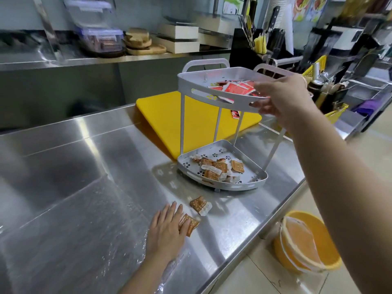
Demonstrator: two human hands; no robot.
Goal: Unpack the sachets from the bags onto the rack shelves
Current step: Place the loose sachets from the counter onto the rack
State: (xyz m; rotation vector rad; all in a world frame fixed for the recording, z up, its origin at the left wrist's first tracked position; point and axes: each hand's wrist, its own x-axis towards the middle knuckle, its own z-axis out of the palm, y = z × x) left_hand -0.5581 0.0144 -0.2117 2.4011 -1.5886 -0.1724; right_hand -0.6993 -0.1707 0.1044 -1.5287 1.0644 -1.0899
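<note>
Resting flat, fingers together, left hand [167,228] on brown sachet [189,223], writing unreadable; right hand [284,98] fingers unclear.

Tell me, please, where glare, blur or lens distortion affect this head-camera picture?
In the head view, overhead light streaks glare across the steel counter; the back shelf and the utensils at upper right are smeared with blur; wide-angle distortion bows the counter edge and stretches the right hand. The rack and the left hand stay fairly sharp, the rack casting a soft, perforated shadow to its left.
</note>
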